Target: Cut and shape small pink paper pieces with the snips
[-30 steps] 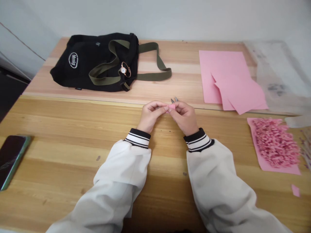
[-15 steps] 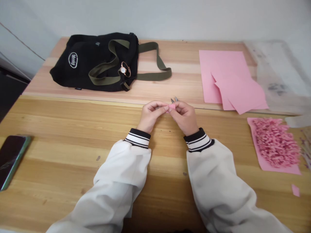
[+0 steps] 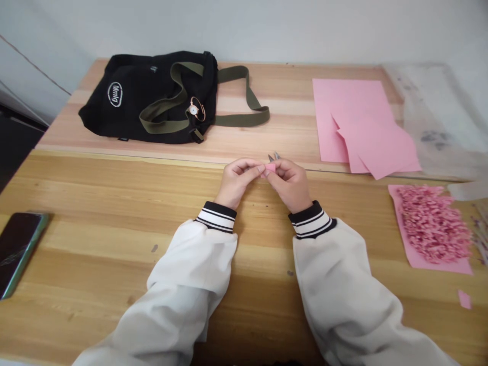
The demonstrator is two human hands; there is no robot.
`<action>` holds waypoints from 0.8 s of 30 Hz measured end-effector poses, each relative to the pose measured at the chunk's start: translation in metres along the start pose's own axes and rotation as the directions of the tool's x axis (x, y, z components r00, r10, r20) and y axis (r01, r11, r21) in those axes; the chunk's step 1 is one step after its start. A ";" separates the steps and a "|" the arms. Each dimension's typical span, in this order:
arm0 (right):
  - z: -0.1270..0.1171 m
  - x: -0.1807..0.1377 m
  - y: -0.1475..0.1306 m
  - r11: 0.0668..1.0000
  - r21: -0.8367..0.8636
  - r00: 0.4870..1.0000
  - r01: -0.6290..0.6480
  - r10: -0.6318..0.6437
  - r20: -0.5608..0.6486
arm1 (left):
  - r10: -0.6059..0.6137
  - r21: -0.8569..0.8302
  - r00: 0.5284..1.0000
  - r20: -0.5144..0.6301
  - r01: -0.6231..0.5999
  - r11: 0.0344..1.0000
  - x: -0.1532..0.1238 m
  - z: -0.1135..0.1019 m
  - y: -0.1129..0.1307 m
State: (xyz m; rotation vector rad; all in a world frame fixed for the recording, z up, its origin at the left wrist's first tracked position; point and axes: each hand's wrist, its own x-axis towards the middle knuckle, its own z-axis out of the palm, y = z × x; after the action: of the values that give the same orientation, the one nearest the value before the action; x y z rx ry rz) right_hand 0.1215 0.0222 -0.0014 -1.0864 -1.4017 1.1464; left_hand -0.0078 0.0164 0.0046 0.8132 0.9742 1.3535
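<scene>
Between my two hands is a small piece of pink paper point(image 3: 270, 167), pinched by thumbs and fingertips above the wooden table point(image 3: 114, 218). My left hand point(image 3: 237, 181) closes on its left side. From the right, my right hand point(image 3: 290, 184) grips the same piece, fingers curled. Two grey metal tips point(image 3: 274, 156), like scissor points, stick out just beyond my right fingers; the rest of that tool is hidden, and I cannot tell whether the hand holds it or it lies behind.
Pink paper sheets point(image 3: 354, 112) lie at the back right beside a clear plastic bag point(image 3: 438, 117). A heap of pink paper pieces point(image 3: 434, 223) sits on a pink sheet, a loose scrap point(image 3: 464, 299) below. A black bag point(image 3: 152, 96) with a watch point(image 3: 193, 109) and a phone point(image 3: 21, 249) are leftward.
</scene>
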 end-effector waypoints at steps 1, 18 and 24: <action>0.000 0.000 0.000 1.000 -0.001 1.000 -0.001 0.001 0.001 | -0.001 -0.004 1.000 0.000 0.001 1.000 0.000 0.000 0.000; 0.000 0.000 0.001 1.000 0.021 1.000 0.018 -0.018 -0.006 | -0.012 -0.032 1.000 -0.010 0.012 0.999 0.000 0.000 0.001; 0.000 0.000 0.001 0.999 0.026 1.000 0.023 -0.023 -0.011 | -0.017 -0.035 1.000 -0.008 0.017 0.999 0.001 0.000 0.000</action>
State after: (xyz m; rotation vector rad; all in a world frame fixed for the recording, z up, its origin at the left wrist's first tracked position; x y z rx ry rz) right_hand 0.1212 0.0224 -0.0021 -1.0540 -1.3844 1.1377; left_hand -0.0084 0.0171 0.0047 0.7720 0.9588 1.3569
